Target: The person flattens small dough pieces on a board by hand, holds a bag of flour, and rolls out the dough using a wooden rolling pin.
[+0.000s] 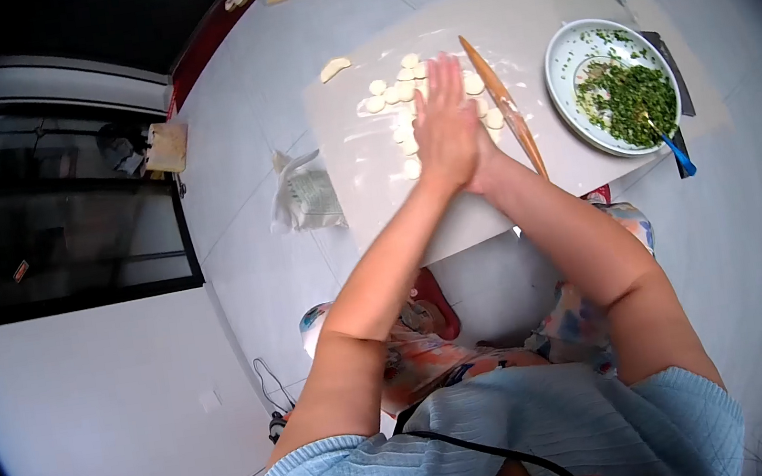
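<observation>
Table (386, 201), near edge inward: left hand (449, 138), fingers straight, unclenched; right hand (487, 155), mostly hidden, grip: cannot tell. Right edge: bowl (561, 70), chopped greens (623, 98). Toward far left corner: rolling pin (505, 106), dough pieces (375, 104). Step, apparently: palm-pressing; next likely calls for level pressure.

Faintly glossy, smooth wood in the pin (503, 106) just right of the hands (447, 138); floury, matt dough (392, 95) around them; smooth, slightly shiny mat (363, 158) beneath. Farther right, glossy, hard-looking bowl (564, 108) and shiny, plastic-looking spoon (679, 156); left of them, crinkled plastic bag (310, 197); behind, ribbed cloth shirt (519, 412).
</observation>
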`<act>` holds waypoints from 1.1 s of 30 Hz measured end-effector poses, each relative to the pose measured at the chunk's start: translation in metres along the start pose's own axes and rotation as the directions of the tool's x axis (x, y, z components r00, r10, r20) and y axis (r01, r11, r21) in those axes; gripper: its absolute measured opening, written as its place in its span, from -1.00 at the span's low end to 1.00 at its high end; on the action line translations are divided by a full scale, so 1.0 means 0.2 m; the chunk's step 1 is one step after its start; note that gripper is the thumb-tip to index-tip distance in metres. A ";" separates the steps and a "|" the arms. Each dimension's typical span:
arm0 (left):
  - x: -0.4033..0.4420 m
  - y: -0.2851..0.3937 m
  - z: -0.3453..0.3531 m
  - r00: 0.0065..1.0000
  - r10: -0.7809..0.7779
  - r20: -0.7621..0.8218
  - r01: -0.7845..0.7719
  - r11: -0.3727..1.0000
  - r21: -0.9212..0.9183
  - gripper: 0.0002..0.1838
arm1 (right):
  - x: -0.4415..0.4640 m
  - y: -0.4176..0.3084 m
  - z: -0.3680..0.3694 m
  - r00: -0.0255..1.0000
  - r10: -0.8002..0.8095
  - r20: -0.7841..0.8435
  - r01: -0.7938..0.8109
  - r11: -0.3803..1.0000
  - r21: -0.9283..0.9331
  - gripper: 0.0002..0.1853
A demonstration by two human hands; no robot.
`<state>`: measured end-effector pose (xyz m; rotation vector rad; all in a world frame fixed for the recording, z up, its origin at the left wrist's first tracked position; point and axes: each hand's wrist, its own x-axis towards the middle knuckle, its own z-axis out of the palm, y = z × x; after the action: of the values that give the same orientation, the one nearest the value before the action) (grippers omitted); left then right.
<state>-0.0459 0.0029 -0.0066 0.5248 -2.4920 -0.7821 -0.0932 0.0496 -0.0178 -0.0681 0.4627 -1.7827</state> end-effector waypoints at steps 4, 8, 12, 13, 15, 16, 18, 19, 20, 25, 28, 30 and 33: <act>-0.04 -0.05 -0.02 0.997 0.050 -0.064 -0.045 0.996 0.082 -0.33 | -0.01 -0.07 0.01 0.996 0.087 0.010 -0.088 0.996 0.035 -0.23; 0.00 0.05 -0.01 0.996 0.071 -0.044 -0.072 0.997 -0.024 -0.28 | -0.03 -0.06 0.01 0.999 0.052 -0.008 -0.052 0.998 0.044 -0.20; -0.01 0.02 -0.03 0.982 0.182 -0.041 -0.172 0.969 0.179 -0.25 | -0.03 -0.11 0.03 0.997 0.076 0.027 -0.078 0.994 0.083 -0.16; 0.00 0.07 -0.03 0.989 0.148 -0.020 -0.144 0.981 0.133 -0.24 | -0.04 -0.12 0.03 0.998 0.065 0.019 -0.066 0.994 0.087 -0.16; 0.01 0.16 -0.04 0.997 0.081 0.014 -0.081 0.996 0.048 -0.22 | -0.05 -0.09 0.02 0.998 0.059 -0.018 -0.058 0.998 0.039 -0.14; 0.01 0.16 -0.03 0.996 0.086 0.022 -0.087 0.995 0.046 -0.22 | -0.06 -0.10 0.03 0.997 0.072 -0.037 -0.072 0.997 0.017 -0.13; 0.02 0.13 -0.02 0.998 0.056 0.014 -0.057 0.981 0.186 -0.26 | -0.07 -0.11 0.04 0.992 0.113 -0.055 -0.113 0.994 -0.007 -0.11; 0.05 0.09 0.05 0.998 0.060 0.007 -0.060 0.979 0.194 -0.26 | -0.07 -0.12 0.05 0.991 0.125 -0.043 -0.125 0.992 0.009 -0.10; 0.07 0.04 0.19 0.977 -0.047 -0.210 0.083 0.983 0.166 -0.29 | -0.08 -0.11 0.06 0.989 0.141 -0.052 -0.140 0.990 0.017 -0.10; 0.07 0.07 -0.09 0.936 -0.351 -0.035 0.098 0.356 -0.929 -0.36 | -0.04 -0.15 0.00 0.959 0.227 0.167 -0.254 0.952 0.168 -0.05; -0.05 0.05 -0.08 0.911 -0.411 -0.004 0.313 0.699 -0.643 -0.46 | 0.02 -0.11 -0.11 0.977 0.212 0.019 -0.213 0.968 0.135 -0.13; -0.18 -0.02 0.02 0.907 -0.419 -0.049 0.287 0.699 -0.655 -0.56 | 0.05 -0.06 -0.19 0.976 0.200 -0.089 -0.191 0.977 0.094 -0.19; -0.43 -0.11 0.14 0.849 -0.527 0.022 0.441 0.685 -0.580 -0.59 | 0.05 0.03 -0.34 0.858 0.246 -0.450 -0.297 0.954 -0.045 -0.52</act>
<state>0.0146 0.0394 -0.0676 0.9907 -1.8359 -1.5631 -0.1096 0.0580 -0.0841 0.3176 0.8579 -1.4833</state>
